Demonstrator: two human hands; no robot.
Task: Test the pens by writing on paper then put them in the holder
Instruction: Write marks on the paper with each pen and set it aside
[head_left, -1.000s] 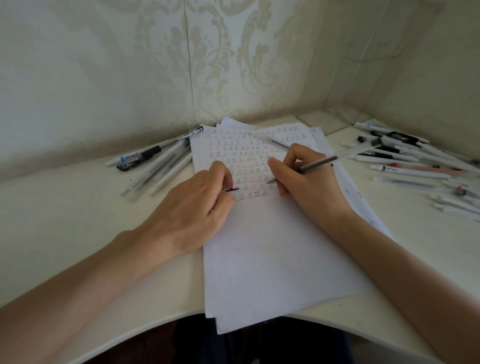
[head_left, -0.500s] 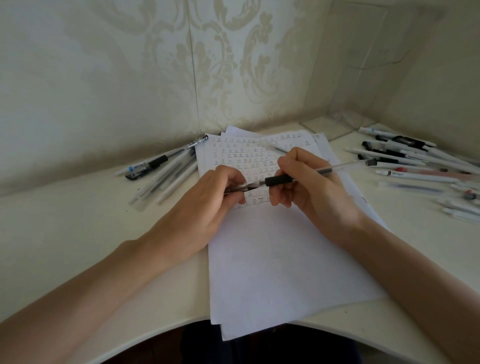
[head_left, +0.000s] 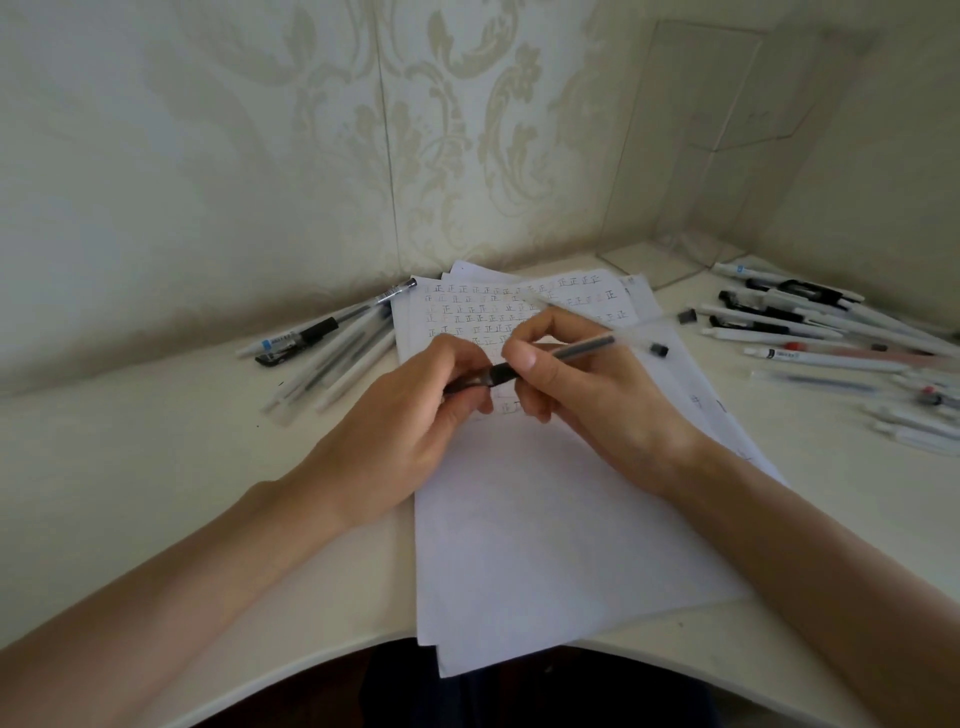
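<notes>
A stack of white paper (head_left: 561, 519) lies in the middle of the desk, its upper part covered with rows of written characters. Above it my right hand (head_left: 587, 384) grips a clear-barrelled pen (head_left: 582, 347) with a black grip, held nearly level and pointing left. My left hand (head_left: 415, 415) pinches a dark cap (head_left: 467, 383) that sits at the pen's tip end. A clear acrylic holder (head_left: 691, 156) stands in the back right corner against the wall.
Several pens (head_left: 332, 343) lie in a loose pile left of the paper. Many more pens (head_left: 810, 322) are spread over the right side of the desk (head_left: 130, 467). A small black cap (head_left: 687, 316) lies near the paper's top right. The desk's front edge curves inward.
My right hand lifted the pen off the paper and turned it level. My left hand rose from the sheet and brought the cap onto the pen's tip.
</notes>
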